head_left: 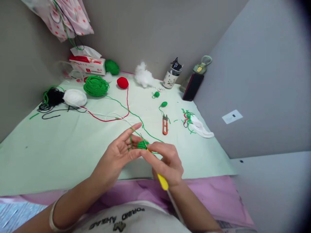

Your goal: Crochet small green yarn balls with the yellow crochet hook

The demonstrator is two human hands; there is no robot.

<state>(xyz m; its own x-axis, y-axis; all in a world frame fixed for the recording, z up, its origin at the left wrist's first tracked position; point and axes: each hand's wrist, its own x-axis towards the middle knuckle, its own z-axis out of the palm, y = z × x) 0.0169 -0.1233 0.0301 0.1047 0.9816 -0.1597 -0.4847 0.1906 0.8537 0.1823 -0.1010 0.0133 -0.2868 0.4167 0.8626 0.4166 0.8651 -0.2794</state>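
Observation:
Between thumb and fingers, my left hand (121,147) pinches a small green crochet piece (142,145), with green yarn looped over its raised index finger. My right hand (167,160) is closed around a crochet hook (162,182) with a yellow handle. The hook's thin metal tip is at the green piece, close to the left fingertips. A green strand runs back across the table to a large green yarn ball (96,86). How the tip sits in the stitches is too small to tell.
Orange thread snips (165,125) lie beyond my right hand, near small green crocheted pieces (164,104). Behind are a red yarn ball (122,83), white stuffing (143,76), a tissue box (88,64), a pen cup (170,77) and a phone (193,86). Yarn scraps (188,117) lie right.

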